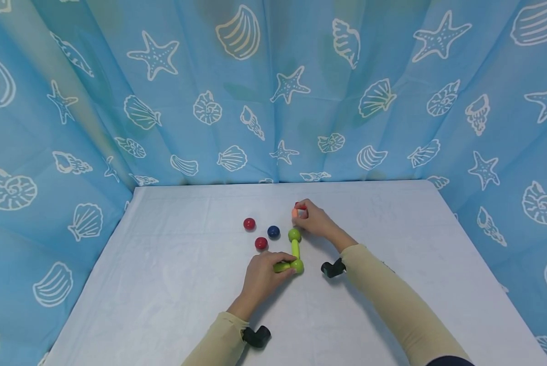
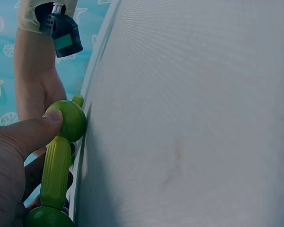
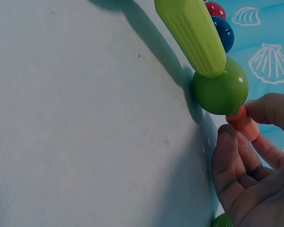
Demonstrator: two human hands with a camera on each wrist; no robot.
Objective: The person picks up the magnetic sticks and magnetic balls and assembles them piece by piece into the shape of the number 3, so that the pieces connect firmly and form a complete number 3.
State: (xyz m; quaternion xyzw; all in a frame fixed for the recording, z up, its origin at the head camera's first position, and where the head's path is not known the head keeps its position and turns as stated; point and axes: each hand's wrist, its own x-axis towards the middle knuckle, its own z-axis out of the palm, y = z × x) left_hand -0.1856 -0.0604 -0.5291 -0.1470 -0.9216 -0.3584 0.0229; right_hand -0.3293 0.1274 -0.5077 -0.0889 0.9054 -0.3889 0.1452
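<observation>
A chain of green balls and lime-green ribbed rods lies on the white-covered table. My left hand (image 1: 265,274) grips its near end, thumb on the corner green ball (image 2: 68,120) and fingers behind the lime rod (image 2: 56,172). From that corner another lime rod (image 1: 295,249) runs away to a far green ball (image 1: 294,235). My right hand (image 1: 315,221) pinches a short orange rod (image 3: 243,124) between thumb and fingers. In the right wrist view, the orange rod's end is right at the green ball (image 3: 221,87). A bit of red (image 1: 302,206) shows by the right fingertips, mostly hidden.
Left of the chain sit two red balls, one farther (image 1: 249,224) and one nearer (image 1: 261,243), with a dark blue ball (image 1: 274,232) beside them. Black wrist cameras (image 1: 333,268) stick out from both sleeves. A blue shell-patterned curtain (image 1: 273,91) hangs behind the table (image 1: 163,284).
</observation>
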